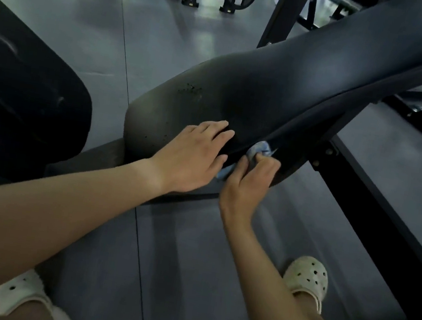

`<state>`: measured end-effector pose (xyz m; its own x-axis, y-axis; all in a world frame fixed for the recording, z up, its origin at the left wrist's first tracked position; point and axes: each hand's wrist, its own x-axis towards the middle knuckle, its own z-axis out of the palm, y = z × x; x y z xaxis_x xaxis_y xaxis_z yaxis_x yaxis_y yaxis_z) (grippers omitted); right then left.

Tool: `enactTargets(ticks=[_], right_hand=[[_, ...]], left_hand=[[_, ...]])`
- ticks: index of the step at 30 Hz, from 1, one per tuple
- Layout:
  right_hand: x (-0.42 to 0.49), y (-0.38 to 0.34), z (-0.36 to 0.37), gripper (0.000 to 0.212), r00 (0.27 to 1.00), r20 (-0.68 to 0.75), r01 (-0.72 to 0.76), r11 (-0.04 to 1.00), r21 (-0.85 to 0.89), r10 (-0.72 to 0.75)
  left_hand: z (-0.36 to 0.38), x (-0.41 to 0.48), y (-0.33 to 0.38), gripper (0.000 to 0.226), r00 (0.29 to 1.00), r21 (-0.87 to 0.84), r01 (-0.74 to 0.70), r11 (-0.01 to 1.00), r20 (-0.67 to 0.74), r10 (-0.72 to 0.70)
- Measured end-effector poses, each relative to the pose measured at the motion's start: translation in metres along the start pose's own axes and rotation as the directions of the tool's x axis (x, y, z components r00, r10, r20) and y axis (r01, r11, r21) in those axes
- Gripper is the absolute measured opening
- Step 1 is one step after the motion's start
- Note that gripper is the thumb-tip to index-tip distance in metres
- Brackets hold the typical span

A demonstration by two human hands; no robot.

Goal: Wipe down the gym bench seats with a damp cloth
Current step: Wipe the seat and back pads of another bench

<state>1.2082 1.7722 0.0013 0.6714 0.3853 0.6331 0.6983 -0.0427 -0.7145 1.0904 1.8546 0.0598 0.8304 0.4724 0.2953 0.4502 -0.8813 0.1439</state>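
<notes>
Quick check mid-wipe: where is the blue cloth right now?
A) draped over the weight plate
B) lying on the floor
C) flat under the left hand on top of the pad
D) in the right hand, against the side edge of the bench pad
D: the right hand grips the blue cloth at the side edge of the bench pad, while the left hand rests flat on top.

no readable text, labels, brands or numbers anywhere

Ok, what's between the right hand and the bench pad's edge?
A light blue cloth, bunched in the right hand and pressed to the side edge of the bench pad, as the head view shows. The left hand lies flat on top.
</notes>
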Motion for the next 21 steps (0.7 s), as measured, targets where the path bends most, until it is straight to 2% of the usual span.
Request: enactTargets(ticks=[3, 6, 9, 11, 14, 17, 21], right_hand=[[0.001, -0.006, -0.012, 0.021, 0.997, 0.081, 0.009, 0.998, -0.063, -0.004], [0.025, -0.009, -0.023, 0.003, 0.993, 0.117, 0.022, 0.987, -0.159, -0.004], [0.058, -0.019, -0.031, 0.020, 0.987, 0.160, 0.045, 0.969, -0.243, -0.006], [0.075, -0.025, -0.033, 0.021, 0.973, 0.220, 0.137, 0.944, -0.301, -0.071], [0.079, -0.026, -0.029, 0.021, 0.945, 0.261, 0.291, 0.868, -0.403, -0.195], [0.048, -0.027, -0.021, 0.029, 0.865, 0.380, 0.489, 0.723, -0.488, -0.328], [0.047, -0.028, -0.011, 0.035, 0.714, 0.561, 0.679, 0.606, -0.413, -0.418]], left_hand=[[-0.008, -0.023, -0.006, 0.056, 1.000, 0.036, 0.012, 0.999, 0.026, -0.013], [-0.013, -0.045, -0.017, 0.056, 0.994, 0.016, 0.060, 0.998, 0.089, -0.062], [-0.015, -0.052, -0.030, 0.061, 0.974, 0.004, 0.116, 0.993, 0.195, -0.115], [-0.017, -0.052, -0.036, 0.064, 0.959, -0.022, 0.179, 0.984, 0.229, -0.169], [-0.014, -0.048, -0.042, 0.064, 0.953, -0.059, 0.237, 0.970, 0.205, -0.221], [-0.006, -0.047, -0.045, 0.061, 0.962, -0.082, 0.245, 0.966, 0.147, -0.232], [0.010, -0.041, -0.055, 0.055, 0.979, -0.092, 0.204, 0.975, -0.002, -0.205]])
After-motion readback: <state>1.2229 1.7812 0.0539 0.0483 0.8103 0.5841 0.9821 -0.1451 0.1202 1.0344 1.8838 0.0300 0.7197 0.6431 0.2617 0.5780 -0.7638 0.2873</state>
